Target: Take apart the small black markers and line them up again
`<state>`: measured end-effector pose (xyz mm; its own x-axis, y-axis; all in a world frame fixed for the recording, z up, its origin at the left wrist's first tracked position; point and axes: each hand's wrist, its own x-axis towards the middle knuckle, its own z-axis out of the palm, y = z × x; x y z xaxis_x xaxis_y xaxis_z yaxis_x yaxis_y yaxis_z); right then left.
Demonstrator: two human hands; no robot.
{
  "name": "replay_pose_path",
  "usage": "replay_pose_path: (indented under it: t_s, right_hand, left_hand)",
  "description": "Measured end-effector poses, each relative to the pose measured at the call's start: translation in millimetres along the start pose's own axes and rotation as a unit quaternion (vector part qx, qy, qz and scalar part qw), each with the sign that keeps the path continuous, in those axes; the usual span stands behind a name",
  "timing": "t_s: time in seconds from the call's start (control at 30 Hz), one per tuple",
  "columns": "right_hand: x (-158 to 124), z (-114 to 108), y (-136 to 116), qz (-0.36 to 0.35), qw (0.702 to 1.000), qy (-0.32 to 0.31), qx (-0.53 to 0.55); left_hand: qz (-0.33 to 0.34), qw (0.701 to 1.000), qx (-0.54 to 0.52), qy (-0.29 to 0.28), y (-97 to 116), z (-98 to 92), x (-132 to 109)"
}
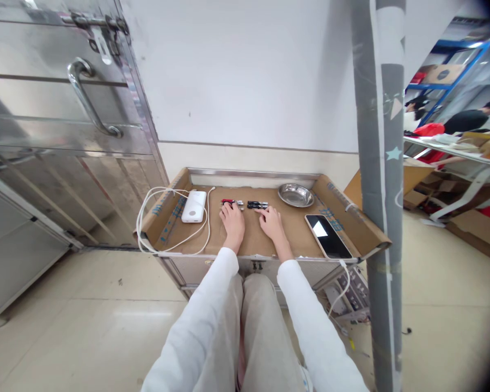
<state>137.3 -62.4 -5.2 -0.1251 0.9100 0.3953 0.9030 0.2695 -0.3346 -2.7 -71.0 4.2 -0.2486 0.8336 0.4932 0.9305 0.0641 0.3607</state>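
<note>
My left hand (232, 222) rests over a short row of slim red and dark items with silver ends (232, 202). Its fingers lie stretched out across their near side, covering part of them. To the right, a second small group of slim black items with silvery ends (257, 205) lies side by side. My right hand (273, 222) is at the near edge of this group, with its index finger extended to the black items and its thumb side toward my left hand. Neither hand visibly lifts anything. The items' exact kind is too small to tell.
Brown cardboard (261, 239) lines the tabletop. A white power bank (194, 207) with a looped white cable lies left; a shallow metal bowl (296, 195) and a phone (329, 236) lie right. A wrapped grey pole (386, 218) stands at the right. Other people are in the background.
</note>
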Motion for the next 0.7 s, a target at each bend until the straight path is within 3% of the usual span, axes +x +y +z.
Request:
replay_pose_path:
  t_s: [0.27,0.5,0.7]
  right_hand:
    - [-0.9,-2.9,-2.1,0.004,0.998,0.034,0.045]
    - [-3.9,-11.4,-7.2,-0.053,0.991,0.059,0.104]
    - [-5.6,-11.3,-4.0,-0.028,0.995,0.052,0.081]
  left_hand:
    - [0.033,0.999,-0.017,-0.038,-1.8,-0.2,4.7]
    - [0.2,0.957,-0.158,-0.14,2.8,-5.1,6.2]
    - [0.214,0.931,-0.271,-0.117,3.1,-1.6,5.0]
